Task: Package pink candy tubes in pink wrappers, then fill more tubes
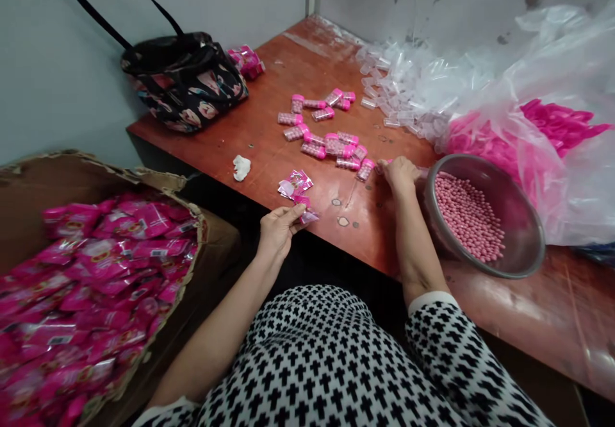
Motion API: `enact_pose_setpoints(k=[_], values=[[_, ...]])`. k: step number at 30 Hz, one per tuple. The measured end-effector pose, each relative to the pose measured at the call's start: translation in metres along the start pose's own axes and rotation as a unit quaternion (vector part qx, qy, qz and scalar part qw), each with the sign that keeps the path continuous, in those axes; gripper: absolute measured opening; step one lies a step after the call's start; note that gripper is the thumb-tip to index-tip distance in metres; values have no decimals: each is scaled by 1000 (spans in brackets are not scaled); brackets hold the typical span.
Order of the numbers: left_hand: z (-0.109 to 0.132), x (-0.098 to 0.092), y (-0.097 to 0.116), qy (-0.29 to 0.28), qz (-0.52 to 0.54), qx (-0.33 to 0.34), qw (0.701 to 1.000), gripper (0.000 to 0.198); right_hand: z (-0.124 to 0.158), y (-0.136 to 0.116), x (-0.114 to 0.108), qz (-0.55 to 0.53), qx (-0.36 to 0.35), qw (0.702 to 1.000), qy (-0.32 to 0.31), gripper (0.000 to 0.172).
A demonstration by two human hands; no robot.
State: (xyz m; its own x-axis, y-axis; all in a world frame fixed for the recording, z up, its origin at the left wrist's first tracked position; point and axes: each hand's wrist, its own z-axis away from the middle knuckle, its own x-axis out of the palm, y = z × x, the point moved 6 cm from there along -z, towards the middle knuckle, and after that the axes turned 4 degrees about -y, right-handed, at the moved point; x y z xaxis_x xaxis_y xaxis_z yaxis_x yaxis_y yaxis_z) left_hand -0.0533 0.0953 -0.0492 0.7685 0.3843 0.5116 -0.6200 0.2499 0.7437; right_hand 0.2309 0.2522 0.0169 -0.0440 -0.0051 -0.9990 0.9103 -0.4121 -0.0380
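Observation:
My left hand (278,229) pinches a small pink packet (307,215) at the table's front edge. A few more shiny pink packets (295,184) lie just beyond it. Farther right, my right hand (401,174) rests low over the table, fingers closed on a small bottle whose pink cap (387,163) peeks out at the fingertips; most of it is hidden. Left of that hand, several clear bottles (339,148) with bright pink caps and pink beads inside lie scattered on their sides.
A grey bowl (521,247) of pink beads (468,215) stands at right. Behind it are clear empty tubes (384,84) and a plastic bag of pink caps (557,125). A cardboard box (204,222) full of pink packets stands at left. A floral handbag (192,87) and white scrap (241,168) sit on the reddish table.

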Motion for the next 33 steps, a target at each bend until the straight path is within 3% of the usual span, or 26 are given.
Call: enact_pose_setpoints(k=[5, 10, 12, 13, 16, 17, 19, 23, 29, 33], values=[[1, 1, 1, 4, 45, -11, 999, 29, -1, -9, 5, -66, -57, 996, -13, 47], [4, 3, 0, 3, 87, -41, 995, 14, 18, -10, -4, -199, -144, 967, 72, 39], [5, 2, 1, 15, 104, -43, 993, 13, 44, -11, -7, -334, -181, 922, 75, 35], [5, 2, 1, 22, 115, -43, 992, 13, 61, -13, -6, -418, -192, 887, 39, 36], [5, 2, 0, 37, 144, -42, 988, 17, 125, -31, 6, -588, -227, 760, -156, 36], [5, 3, -1, 38, 150, -43, 987, 18, 148, -37, 9, -607, -233, 730, -209, 35], [5, 5, -3, 33, 161, -43, 985, 19, 185, -46, 15, -620, -228, 701, -269, 36], [8, 11, -3, 8, 179, -34, 983, 20, 217, -53, 25, -615, -209, 701, -294, 36], [13, 18, -3, -32, 168, -32, 985, 23, 216, -56, 28, -621, -203, 712, -257, 32], [15, 21, -1, -57, 145, -22, 988, 28, 217, -61, 31, -635, -203, 690, -281, 32]])
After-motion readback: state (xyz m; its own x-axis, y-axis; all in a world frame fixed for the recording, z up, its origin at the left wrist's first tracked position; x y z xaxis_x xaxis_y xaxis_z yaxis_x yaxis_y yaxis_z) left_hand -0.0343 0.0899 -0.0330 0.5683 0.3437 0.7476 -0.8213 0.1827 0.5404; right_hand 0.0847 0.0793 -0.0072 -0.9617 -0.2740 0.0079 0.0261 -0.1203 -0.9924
